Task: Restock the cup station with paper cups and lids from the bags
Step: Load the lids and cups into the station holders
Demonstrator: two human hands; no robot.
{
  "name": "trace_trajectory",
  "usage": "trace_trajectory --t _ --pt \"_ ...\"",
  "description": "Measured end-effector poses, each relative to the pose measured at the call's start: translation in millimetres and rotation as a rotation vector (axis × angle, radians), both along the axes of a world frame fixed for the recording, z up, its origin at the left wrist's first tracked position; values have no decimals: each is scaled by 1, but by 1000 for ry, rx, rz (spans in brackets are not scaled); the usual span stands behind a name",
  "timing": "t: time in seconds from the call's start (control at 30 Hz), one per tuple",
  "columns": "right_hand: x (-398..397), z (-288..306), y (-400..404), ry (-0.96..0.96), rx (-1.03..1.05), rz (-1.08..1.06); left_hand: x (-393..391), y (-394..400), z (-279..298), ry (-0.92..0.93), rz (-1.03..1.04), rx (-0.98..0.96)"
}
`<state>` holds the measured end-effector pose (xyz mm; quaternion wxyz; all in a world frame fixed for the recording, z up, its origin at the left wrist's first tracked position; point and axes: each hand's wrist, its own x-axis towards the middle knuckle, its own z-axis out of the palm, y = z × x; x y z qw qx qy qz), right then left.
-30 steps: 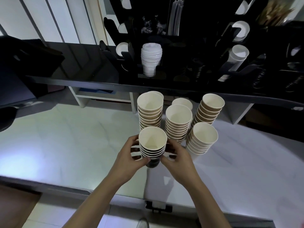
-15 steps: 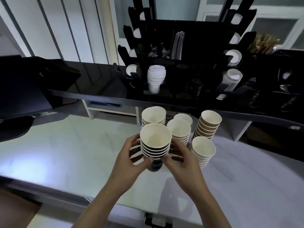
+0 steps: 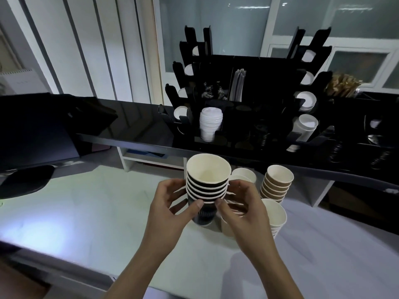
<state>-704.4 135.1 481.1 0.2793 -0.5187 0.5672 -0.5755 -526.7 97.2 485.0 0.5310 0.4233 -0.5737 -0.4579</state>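
Black paper cups (image 3: 206, 186) sit in a short stack, held up over the near bench (image 3: 86, 212). The left hand (image 3: 170, 209) and right hand (image 3: 241, 209) curl their fingers round both sides, likely so it stays straight. The black cup station (image 3: 248, 117) stands far behind. Brown cups (image 3: 277, 183) and white cups (image 3: 275, 214) crowd the right side.
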Motion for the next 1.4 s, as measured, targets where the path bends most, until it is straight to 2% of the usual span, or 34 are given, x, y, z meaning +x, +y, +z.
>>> trace_trajectory --t 0.37,0.6,0.83,1.07,1.4 --pt "16 30 -35 -18 -125 -76 5 -35 20 -64 -10 -71" --pt "25 44 -69 -72 -156 4 14 -68 35 -86 -12 -106" --pt "39 56 -109 -66 -226 45 27 -106 54 -123 -9 -229" --pt "52 68 -137 64 -222 176 45 -145 69 -20 -66 -229" --pt "61 82 -170 213 -136 230 69 -188 75 -90 -155 -318"
